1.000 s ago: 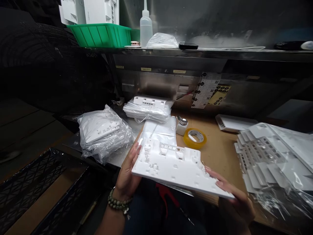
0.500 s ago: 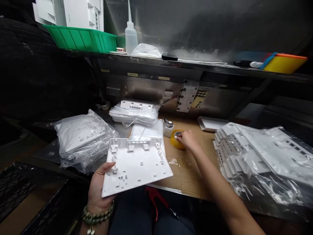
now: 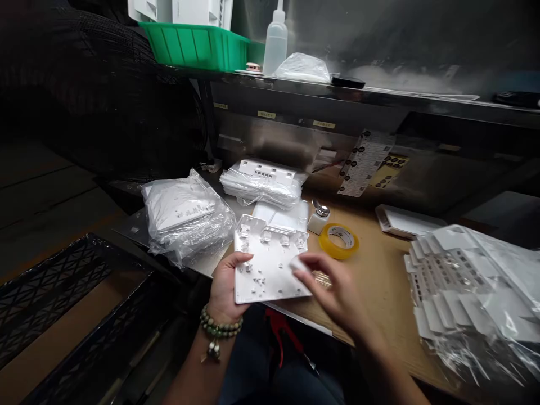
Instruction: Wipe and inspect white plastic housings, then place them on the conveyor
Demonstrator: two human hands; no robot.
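My left hand (image 3: 225, 286) grips the lower left edge of a white plastic panel (image 3: 265, 263), its inner side with small clips and posts facing up. My right hand (image 3: 333, 284) hovers at the panel's right edge, fingers pinched on a small white piece (image 3: 296, 264) that I cannot name; it is blurred by motion. A beaded bracelet (image 3: 219, 328) is on my left wrist. Beyond the panel lie a roll of yellow tape (image 3: 338, 239) and a small white dispenser bottle (image 3: 316, 216) with a metal top.
Bagged white panels lie at the left (image 3: 188, 216) and at the back (image 3: 261, 185); a large bagged pile (image 3: 472, 287) fills the right. A black crate (image 3: 63, 315) sits low left. A green bin (image 3: 198, 45) and squeeze bottle (image 3: 275, 39) stand on the shelf.
My right hand left the yellow tape roll and came back to the panel's right edge, pinching a small white piece. The left hand turned and raised the panel slightly.
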